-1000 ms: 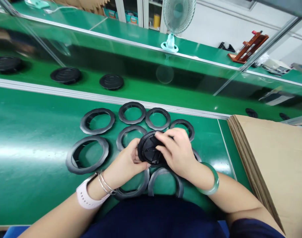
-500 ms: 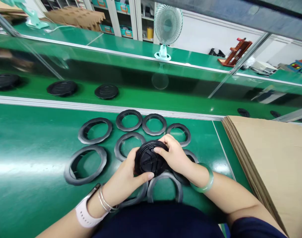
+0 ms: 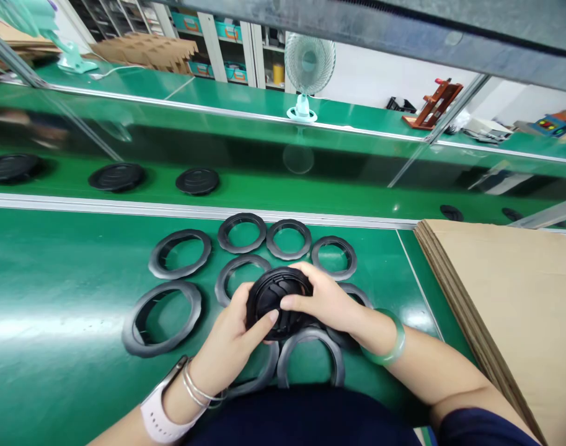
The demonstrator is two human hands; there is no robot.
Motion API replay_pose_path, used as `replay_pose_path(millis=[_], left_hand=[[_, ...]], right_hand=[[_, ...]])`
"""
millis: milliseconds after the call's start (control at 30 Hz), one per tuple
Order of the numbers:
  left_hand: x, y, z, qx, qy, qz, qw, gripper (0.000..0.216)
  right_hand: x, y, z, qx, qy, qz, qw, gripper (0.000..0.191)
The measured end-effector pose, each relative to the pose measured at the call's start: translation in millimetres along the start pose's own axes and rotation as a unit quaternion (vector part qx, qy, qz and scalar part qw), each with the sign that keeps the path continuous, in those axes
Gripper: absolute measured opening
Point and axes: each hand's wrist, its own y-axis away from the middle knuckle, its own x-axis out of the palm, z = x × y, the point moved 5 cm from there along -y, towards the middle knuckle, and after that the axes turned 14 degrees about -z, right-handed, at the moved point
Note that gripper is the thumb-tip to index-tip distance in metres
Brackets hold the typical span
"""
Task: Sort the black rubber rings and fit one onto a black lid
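A round black plastic part (image 3: 279, 296), with a ridged rim and a recessed, ribbed middle, is held above the table between both hands. My left hand (image 3: 240, 331) grips its left and lower edge, the thumb lying across the near side. On the far right edge, my right hand (image 3: 322, 294) has its fingers around the rim and its thumb pressed on the recessed face. Grey-black rings lie around and beneath the hands, among them one ring (image 3: 242, 265) just behind the part and another ring (image 3: 310, 334) in front. The hands and part hide some rings partly.
More rings, such as one at the left (image 3: 134, 334), lie on the green table (image 3: 54, 266). Beyond a metal rail (image 3: 171, 209), black round covers (image 3: 197, 181) sit on a green belt. Stacked cardboard (image 3: 506, 291) stands at the right. A fan (image 3: 309, 68) stands behind.
Both thumbs have moved inward over the part's face, closer together. The part is tilted slightly differently. The whole view has shifted a little, so the table appears lower.
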Motion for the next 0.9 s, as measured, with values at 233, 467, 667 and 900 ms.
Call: replay_pose_path(millis=[233, 467, 667, 900], left_hand=[[4, 0, 2, 0.006, -0.038, -0.008, 0.999, 0.037], [8, 4, -1, 0.01, 0.077, 0.032, 0.996, 0.06], [-5, -7, -2, 0.046, 0.048, -0.02, 0.998, 0.051], [-7, -12, -4, 0.069, 0.004, -0.034, 0.997, 0.029]], right_hand=[[4, 9, -1, 0.008, 0.087, -0.046, 0.995, 0.041], [-13, -24, 18, 0.003, 0.085, 0.032, 0.996, 0.038], [-86, -153, 30, -0.176, 0.264, -0.225, 0.921, 0.03], [-113, -176, -32, -0.193, 0.301, -0.097, 0.929, 0.048]])
